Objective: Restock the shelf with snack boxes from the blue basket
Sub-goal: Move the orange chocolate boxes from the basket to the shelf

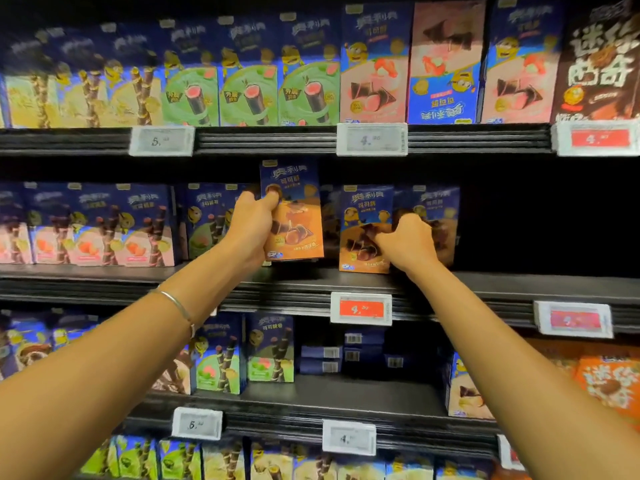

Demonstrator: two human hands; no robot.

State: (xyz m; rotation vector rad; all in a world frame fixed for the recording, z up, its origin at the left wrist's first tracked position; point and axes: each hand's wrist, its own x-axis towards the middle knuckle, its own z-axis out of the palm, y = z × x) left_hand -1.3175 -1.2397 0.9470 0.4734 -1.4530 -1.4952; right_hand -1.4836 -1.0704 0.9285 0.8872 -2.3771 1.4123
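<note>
With middle shelf space remaining right, left hand is grasping an orange snack box, right hand clutching a shelved box.

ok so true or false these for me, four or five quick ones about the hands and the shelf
The left hand holds an orange snack box clear of the middle shelf: true.
The right hand touches nothing: false, it grips a shelved orange box.
The shelf right of the hands is full: false, no boxes there.
A bracelet is on the left wrist: true.
The blue basket is in view: false, not seen.
</note>
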